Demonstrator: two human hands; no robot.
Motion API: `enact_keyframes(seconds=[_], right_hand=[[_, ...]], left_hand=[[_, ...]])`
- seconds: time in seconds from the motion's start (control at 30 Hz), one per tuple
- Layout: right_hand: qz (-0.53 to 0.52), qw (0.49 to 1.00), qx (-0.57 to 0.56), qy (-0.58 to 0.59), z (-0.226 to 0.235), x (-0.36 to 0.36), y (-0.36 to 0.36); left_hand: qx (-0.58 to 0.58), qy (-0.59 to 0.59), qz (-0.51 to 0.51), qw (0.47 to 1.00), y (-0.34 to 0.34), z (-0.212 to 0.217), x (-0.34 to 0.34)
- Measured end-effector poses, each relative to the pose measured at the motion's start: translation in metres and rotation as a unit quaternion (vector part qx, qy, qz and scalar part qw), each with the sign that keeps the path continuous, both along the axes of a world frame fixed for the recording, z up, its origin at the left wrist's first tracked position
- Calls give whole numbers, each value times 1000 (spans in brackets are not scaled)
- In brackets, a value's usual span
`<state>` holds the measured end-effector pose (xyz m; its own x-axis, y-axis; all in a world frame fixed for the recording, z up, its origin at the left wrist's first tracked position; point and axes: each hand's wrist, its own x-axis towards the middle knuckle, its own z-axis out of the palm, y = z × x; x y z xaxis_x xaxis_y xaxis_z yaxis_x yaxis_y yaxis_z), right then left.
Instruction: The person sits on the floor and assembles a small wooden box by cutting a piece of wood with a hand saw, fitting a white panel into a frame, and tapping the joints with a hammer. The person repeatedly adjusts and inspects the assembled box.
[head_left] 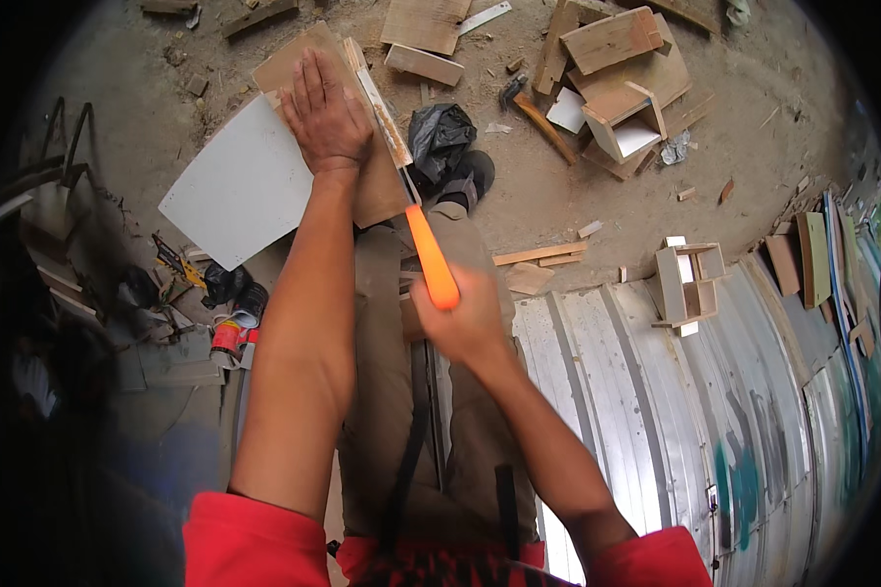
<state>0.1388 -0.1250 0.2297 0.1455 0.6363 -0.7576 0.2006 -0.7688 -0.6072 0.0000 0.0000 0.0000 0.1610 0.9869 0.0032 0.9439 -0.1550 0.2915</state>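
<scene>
**Sawing a board, left hand bracing, right hand on the saw**

At the far left I see a pale grey panel [240,191] lying on the dirt floor, with a red can [227,338] nearer to me beside some dark clutter. Just right of the panel, my left hand [325,115] lies flat on the wooden board [377,191], fingers spread and pressing down, gripping nothing. Along the board's right edge runs the saw blade [387,117]. Its orange handle [432,259] leads near to my right hand [470,318], whose fingers are wrapped tight around it. I judge the cut to be under way; the stroke calls for firm pressure on the board and a straight line. Farther right lie a hammer [536,115], a small open wooden box [625,122] among offcuts, and corrugated metal sheeting [636,391].
</scene>
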Motion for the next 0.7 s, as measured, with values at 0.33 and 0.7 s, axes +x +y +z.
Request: enact_keyframes(seconds=[0.33,0.7], right_hand=[[-36,999,1,39,44,-1,-24],[-24,998,45,-26,-105,-34,80]], left_hand=[[11,1,14,1000,3,12,-1],[-6,50,14,999,3,-4,-8]])
